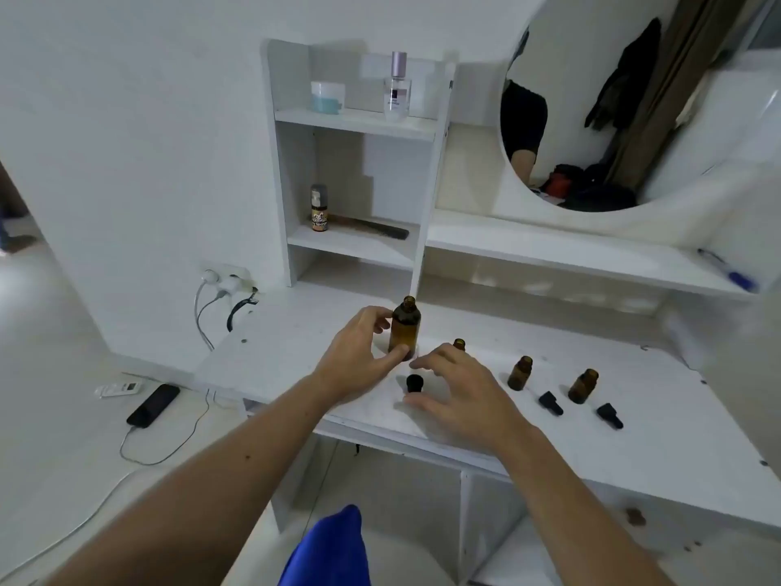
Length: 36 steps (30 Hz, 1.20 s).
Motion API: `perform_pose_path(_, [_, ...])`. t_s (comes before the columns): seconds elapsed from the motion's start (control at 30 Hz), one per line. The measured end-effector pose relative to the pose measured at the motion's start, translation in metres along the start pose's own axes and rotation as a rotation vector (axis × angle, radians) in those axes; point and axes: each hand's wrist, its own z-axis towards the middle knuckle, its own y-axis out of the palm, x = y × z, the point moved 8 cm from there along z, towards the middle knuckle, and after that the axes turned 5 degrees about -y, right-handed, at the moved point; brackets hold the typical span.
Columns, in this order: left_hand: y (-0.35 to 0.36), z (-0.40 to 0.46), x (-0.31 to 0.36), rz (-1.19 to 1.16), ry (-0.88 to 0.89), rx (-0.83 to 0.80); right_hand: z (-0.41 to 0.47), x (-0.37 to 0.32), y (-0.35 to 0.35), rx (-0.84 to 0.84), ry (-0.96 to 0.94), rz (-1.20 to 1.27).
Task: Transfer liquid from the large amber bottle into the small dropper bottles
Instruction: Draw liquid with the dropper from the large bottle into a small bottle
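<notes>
On the white desk (pixel 270 357), the left hand (pixel 359 353) curls round the tall uncapped amber glass bottle (pixel 405 327), thumb at its base. The right hand (pixel 460 391) hovers spread, holding nothing, above a black dropper cap (pixel 414 382). Three small amber dropper bottles (pixel 520 373) stand rightward.
</notes>
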Motion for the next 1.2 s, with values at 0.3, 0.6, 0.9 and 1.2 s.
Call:
perform_pose_path(0.3, [0.010, 0.009, -0.007, -0.126, -0.076, 0.064, 0.000, 0.003, 0.015, -0.018, -0.003, 0.057])
perform_pose_path(0.6, [0.012, 0.010, -0.011, -0.147, -0.048, 0.078, -0.004, -0.007, -0.044, 0.293, -0.114, 0.109])
perform_pose_path(0.9, [0.012, 0.012, -0.012, -0.152, -0.050, 0.067, 0.014, -0.018, -0.124, 0.657, -0.175, 0.122])
perform_pose_path(1.2, [0.012, 0.015, -0.011, -0.158, -0.047, 0.064, 0.058, -0.021, -0.133, 0.689, -0.158, 0.225])
